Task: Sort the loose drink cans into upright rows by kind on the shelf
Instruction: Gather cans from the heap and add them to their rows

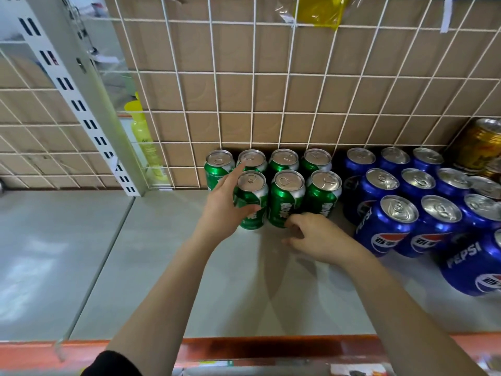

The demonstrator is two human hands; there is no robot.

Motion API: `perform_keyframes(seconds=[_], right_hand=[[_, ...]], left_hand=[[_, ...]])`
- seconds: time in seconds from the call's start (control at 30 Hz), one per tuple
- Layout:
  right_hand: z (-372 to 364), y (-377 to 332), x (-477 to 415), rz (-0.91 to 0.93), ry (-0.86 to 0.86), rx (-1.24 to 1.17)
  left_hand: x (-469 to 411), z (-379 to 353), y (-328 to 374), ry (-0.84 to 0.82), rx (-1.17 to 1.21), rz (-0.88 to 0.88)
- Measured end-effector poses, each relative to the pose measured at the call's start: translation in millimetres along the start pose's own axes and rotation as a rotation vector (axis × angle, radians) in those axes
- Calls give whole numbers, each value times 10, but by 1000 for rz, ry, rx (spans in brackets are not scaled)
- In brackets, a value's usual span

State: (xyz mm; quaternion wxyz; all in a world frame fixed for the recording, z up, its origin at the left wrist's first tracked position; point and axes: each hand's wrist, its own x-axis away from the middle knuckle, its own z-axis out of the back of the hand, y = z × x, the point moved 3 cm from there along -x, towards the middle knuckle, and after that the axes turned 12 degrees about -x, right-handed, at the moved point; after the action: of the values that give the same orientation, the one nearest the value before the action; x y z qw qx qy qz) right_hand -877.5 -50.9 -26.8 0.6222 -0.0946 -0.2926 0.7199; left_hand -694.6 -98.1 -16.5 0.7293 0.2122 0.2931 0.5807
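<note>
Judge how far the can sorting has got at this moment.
Mostly done: green cans stand upright in two rows, blue cans in rows beside them. In hand: left hand grips the front-left green can; right hand touches its neighbour. No loose cans visible.

The pale grey shelf (162, 267) carries upright green cans (284, 202), blue Pepsi cans (387, 226) beside them, and gold cans (477, 145).

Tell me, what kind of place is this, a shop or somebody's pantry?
Most likely a shop or its stockroom. The grey shelf has a white wire grid back and a slotted metal upright, as on store racking, and it holds many identical green cans and blue Pepsi cans in rows.
</note>
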Motion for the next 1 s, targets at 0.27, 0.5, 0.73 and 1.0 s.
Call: perform_keyframes(seconds=[0.27,0.5,0.73,1.0], right_hand=[[-87,51,221,-67,67,57],[-178,71,509,-100,127,-7],[-458,-136,791,-60,79,90],[-1098,-996,924,233,14,115]], left_hand=[[60,-95,-27,41,9,21],[354,11,-145,-48,-147,82],[1381,403,-447,-144,-721,327],[2763,1048,-677,1,-630,619]])
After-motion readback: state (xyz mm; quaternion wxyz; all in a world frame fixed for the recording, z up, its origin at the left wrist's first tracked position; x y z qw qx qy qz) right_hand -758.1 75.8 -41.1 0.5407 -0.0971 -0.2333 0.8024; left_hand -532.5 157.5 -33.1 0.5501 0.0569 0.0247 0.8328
